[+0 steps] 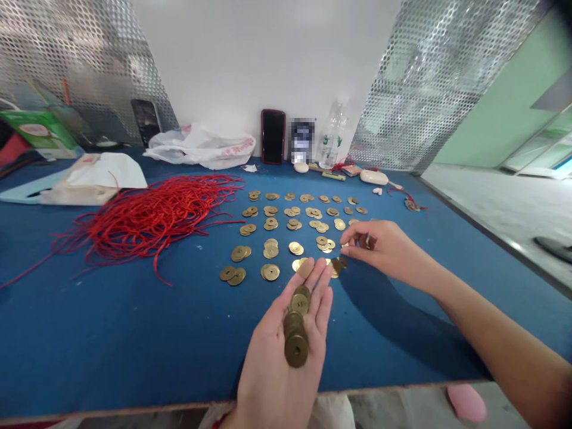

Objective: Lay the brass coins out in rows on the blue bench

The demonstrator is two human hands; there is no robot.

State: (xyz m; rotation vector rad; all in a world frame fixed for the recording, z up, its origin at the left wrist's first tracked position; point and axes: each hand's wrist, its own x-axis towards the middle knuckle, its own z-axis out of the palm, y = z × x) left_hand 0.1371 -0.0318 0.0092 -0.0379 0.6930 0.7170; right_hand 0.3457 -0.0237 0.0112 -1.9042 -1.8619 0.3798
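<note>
My left hand point(286, 351) lies palm up at the front, fingers stretched out, bearing a slanting row of brass coins with holes point(296, 350) along palm and fingers. A plaster-like strip point(305, 269) covers one fingertip. To its right, my right hand point(379, 241) is closed in a pinch just above the blue table; a bit of a brass coin point(344, 245) shows at its fingertips, and another glint of brass shows between its fingers. Small overlapping piles of the same coins point(270, 248) lie in rows beyond both hands. The hands partly cover the nearest right piles.
A heap of red cords point(156, 214) lies on the left of the blue table point(179, 339). Along the back stand a dark phone point(273, 137), a clear bottle point(332, 137) and a white plastic bag point(201, 147). A tied red cord piece point(412, 204) lies right.
</note>
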